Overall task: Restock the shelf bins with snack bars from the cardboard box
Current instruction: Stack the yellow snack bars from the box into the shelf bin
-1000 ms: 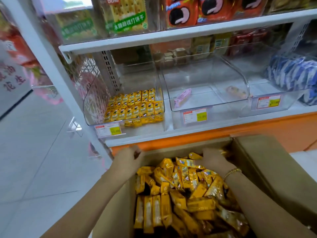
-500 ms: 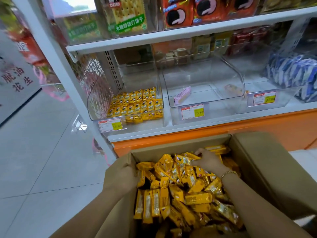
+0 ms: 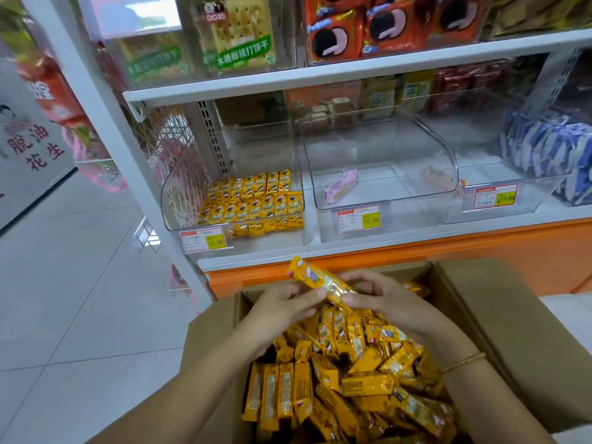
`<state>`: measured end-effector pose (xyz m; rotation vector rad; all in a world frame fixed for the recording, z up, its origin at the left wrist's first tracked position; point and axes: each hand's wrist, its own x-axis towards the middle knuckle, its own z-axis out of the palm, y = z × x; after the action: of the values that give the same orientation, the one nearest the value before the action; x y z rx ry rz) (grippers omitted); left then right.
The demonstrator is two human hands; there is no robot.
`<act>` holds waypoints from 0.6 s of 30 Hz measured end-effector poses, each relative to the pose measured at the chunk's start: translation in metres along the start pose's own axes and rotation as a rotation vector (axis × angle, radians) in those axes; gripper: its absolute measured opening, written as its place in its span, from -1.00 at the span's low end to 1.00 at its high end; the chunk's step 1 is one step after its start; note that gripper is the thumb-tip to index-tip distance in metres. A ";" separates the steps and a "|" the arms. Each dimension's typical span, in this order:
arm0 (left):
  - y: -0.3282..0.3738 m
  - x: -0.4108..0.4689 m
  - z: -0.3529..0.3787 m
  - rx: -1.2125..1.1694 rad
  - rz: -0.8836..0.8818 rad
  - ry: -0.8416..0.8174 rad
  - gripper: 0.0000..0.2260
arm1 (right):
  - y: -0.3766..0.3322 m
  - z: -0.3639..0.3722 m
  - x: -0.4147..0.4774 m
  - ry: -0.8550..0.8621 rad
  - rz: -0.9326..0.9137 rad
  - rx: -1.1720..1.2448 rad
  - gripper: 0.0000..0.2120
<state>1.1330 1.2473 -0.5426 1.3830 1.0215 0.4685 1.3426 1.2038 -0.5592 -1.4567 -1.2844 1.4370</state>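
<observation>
An open cardboard box in front of me is full of yellow-wrapped snack bars. Above its far edge I hold one yellow snack bar, tilted up to the left. My left hand pinches its near end and my right hand pinches it from the right. On the shelf, the left clear bin holds neat rows of the same yellow bars. The middle clear bin holds a single pink bar.
A further clear bin to the right holds a pale bar, with blue-and-white packets beyond it. Price tags hang on the bin fronts. An upper shelf carries cracker and biscuit packs. The orange shelf base stands behind the box; tiled floor lies left.
My right hand lifted one yellow bar out of the box. My left hand left the box's edge and came across to pinch the same bar. The view moved closer to the shelf.
</observation>
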 end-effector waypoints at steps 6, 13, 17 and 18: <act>0.064 0.002 -0.011 -0.446 0.214 0.122 -0.73 | -0.069 0.008 0.004 0.161 -0.333 -0.138 -0.47; 0.120 0.017 -0.036 -0.459 0.386 0.284 -0.83 | -0.134 0.011 0.042 0.259 -0.484 -0.337 -0.32; 0.145 0.036 -0.062 -0.508 0.396 0.379 -0.78 | -0.172 0.007 0.071 0.226 -0.523 -0.380 -0.37; 0.150 0.041 -0.069 -0.514 0.393 0.406 -0.78 | -0.178 0.010 0.078 0.233 -0.530 -0.417 -0.40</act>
<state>1.1409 1.3473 -0.4058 1.0346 0.8581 1.2522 1.2948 1.3217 -0.4124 -1.3423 -1.7179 0.6605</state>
